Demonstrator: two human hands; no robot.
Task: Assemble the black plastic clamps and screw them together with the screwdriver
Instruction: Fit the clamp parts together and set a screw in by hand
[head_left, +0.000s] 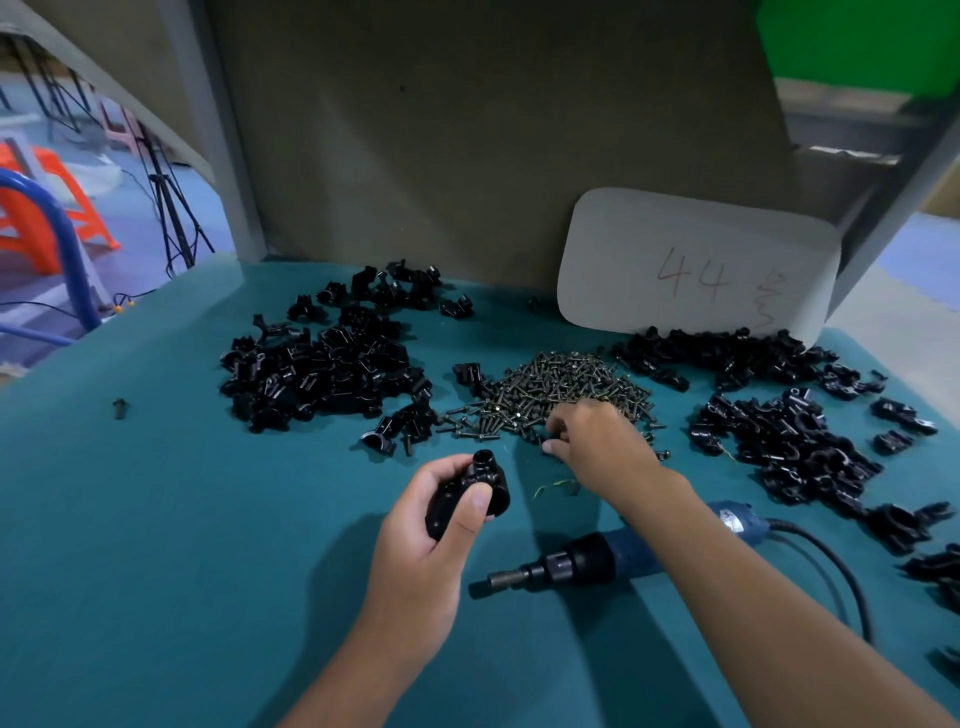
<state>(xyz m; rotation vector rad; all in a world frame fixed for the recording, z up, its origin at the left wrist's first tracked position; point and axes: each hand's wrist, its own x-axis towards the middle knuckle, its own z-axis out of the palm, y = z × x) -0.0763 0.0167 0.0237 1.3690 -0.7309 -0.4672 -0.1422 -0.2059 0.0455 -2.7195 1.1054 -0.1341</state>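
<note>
On the teal bench (156, 519), left hand (421, 551) clamps a light, rigid clamp (467, 493) around its body; right hand's (597, 441) grip pinches among small, slippery screws (561, 384).

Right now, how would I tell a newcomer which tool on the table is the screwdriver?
Start at the teal table and find the heap of screws in its middle. Come toward the near edge, under the person's right forearm: the screwdriver lies flat there. It alone has a blue body, black nose and a cable trailing right.
</note>
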